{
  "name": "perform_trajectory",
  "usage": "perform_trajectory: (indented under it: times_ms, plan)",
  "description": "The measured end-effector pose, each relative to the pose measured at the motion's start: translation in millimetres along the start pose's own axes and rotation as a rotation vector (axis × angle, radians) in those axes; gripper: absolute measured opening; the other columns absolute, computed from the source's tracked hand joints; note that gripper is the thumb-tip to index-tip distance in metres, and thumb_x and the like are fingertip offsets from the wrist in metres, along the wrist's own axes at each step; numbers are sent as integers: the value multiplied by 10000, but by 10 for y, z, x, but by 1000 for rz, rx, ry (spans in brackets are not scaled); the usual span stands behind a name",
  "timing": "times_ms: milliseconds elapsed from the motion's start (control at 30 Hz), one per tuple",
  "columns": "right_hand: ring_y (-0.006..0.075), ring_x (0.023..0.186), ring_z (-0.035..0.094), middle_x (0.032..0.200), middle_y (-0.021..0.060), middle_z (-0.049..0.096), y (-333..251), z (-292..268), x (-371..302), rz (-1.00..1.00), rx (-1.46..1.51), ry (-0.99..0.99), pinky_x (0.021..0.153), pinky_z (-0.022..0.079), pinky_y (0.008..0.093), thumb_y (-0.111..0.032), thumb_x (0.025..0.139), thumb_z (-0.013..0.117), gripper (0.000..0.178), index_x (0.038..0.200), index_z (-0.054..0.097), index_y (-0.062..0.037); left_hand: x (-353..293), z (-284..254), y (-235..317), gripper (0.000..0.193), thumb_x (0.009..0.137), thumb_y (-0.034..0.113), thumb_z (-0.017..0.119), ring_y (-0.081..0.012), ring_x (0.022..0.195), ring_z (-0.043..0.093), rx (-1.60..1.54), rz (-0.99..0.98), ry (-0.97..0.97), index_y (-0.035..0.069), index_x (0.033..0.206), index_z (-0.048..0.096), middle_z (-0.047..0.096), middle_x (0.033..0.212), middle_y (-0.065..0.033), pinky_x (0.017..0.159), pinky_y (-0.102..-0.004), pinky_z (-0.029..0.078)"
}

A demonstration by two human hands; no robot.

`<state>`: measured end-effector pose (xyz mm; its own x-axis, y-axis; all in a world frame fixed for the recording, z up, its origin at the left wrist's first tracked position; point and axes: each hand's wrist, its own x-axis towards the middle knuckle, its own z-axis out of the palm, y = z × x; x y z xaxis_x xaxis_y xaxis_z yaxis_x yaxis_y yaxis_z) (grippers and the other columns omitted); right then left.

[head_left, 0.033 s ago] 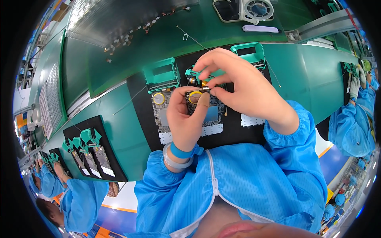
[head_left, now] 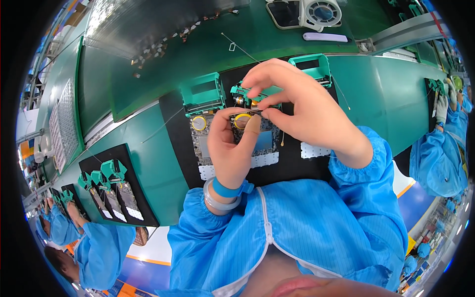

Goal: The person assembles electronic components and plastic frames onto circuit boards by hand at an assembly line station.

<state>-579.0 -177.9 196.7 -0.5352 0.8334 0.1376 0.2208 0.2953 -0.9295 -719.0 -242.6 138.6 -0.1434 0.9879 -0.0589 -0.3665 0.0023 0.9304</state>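
My left hand (head_left: 231, 146) and my right hand (head_left: 302, 101) meet over the middle circuit board (head_left: 265, 142). Thumb and fingers of each hand are pinched together at the board's upper end, beside a yellow-rimmed coin cell (head_left: 242, 121). Between the fingertips sits a tiny dark part, too small to name; a bit of orange flex cable (head_left: 255, 104) shows just above it. A green plastic frame (head_left: 239, 92) at that board's top is partly hidden by my right hand. Left of it lies another board (head_left: 202, 143) with its own coin cell (head_left: 199, 123) and green frame (head_left: 203, 91).
A third green frame (head_left: 312, 65) stands at the right on the black mat (head_left: 173, 119). Small flex parts (head_left: 158, 48) lie scattered beyond. A fan (head_left: 322, 12) and a lilac-handled tool (head_left: 325, 36) sit at the back. More boards (head_left: 129, 200) lie left; co-workers (head_left: 106, 252) flank both sides.
The small part at my fingertips has tilted, so its pale face no longer shows. Both hands stay at the same place over the middle board.
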Motion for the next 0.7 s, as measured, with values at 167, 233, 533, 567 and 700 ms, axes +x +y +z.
perform_trajectory:
  times_ms: [167,233,533,567,700]
  plan:
    - [181,1040,544,1154,83,514,17,-51,60,-154,-4,56,869,497,302,136,740,558,380,1080,544,-35,75,0,-21,301,865,-14,582,-69,828,519,-87,-31,-32,29,1132,451,548,969,-25,684,-201,434]
    - [187,1050,542,1165,86,517,41,-75,93,-187,-72,86,881,484,305,117,751,568,361,1076,548,-37,82,-105,-142,350,853,7,602,-84,836,520,88,-151,-168,25,1154,425,539,997,-46,686,-213,435]
    - [211,996,562,1123,89,557,256,-25,454,-153,-375,60,830,463,316,-36,805,591,314,1116,558,-36,91,-154,105,270,854,55,606,-153,744,641,680,282,110,-11,1095,504,645,930,-122,617,-259,517]
    - [224,979,570,1122,98,559,290,35,576,-187,-394,24,812,470,326,-43,805,591,314,1118,558,-34,73,-166,81,225,861,32,591,-131,739,635,613,264,58,-14,1067,512,645,915,-110,624,-232,500]
    - [280,916,601,978,131,621,569,257,1234,-170,-558,12,794,483,365,-137,806,585,268,1053,594,-33,49,-135,-20,142,873,6,568,-101,711,628,419,83,-187,-22,1006,529,647,839,-89,623,-202,483]
